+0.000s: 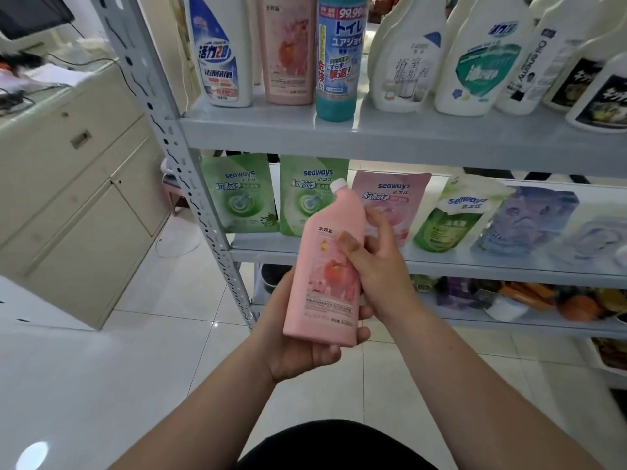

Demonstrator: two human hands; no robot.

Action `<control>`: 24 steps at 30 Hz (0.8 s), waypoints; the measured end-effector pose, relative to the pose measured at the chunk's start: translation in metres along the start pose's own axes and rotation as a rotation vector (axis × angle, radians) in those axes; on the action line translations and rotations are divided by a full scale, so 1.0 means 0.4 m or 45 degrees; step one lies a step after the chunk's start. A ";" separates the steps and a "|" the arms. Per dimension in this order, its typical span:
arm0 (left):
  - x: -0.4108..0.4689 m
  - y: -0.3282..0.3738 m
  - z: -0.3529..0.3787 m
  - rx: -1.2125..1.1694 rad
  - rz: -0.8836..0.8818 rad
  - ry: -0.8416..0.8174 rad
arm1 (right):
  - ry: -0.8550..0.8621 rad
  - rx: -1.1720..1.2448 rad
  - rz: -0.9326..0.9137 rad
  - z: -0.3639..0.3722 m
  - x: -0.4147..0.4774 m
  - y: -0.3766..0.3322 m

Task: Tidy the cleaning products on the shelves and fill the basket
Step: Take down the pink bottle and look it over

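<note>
Both hands hold the pink bottle [325, 266] tilted in front of the shelf [407, 134]: left hand [298, 347] cups its base, right hand [376, 262] wraps its side.

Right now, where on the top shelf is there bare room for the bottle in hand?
For the pink plastic bottle: the bare front strip of the grey metal top shelf, left of the teal cylindrical bottle; another strip right of it. White spray bottles at right stand crowded.

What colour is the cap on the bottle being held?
White, on a pink bottle; the cap shows clearly in the head view.
</note>
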State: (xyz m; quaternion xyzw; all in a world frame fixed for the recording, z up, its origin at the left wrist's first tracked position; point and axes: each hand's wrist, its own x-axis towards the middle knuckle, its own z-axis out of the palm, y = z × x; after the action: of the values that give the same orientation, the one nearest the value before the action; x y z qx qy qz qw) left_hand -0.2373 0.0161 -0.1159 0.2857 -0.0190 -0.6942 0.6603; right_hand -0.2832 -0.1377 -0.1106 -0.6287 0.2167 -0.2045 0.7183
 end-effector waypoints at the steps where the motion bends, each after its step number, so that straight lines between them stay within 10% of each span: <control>1: -0.003 -0.001 0.000 0.007 0.011 -0.003 | -0.021 -0.011 -0.023 0.001 -0.001 0.002; 12: -0.051 -0.026 -0.030 0.465 0.531 0.753 | -0.114 0.174 0.321 0.090 -0.070 0.038; 24: -0.186 0.034 -0.111 0.993 0.578 0.644 | 0.163 0.156 0.164 0.230 -0.134 0.032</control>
State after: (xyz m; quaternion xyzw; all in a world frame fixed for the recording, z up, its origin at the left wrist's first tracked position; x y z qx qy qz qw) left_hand -0.2088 0.0988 -0.1198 0.6584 -0.1777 -0.3839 0.6226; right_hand -0.2747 -0.0310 -0.1097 -0.5540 0.2890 -0.2106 0.7518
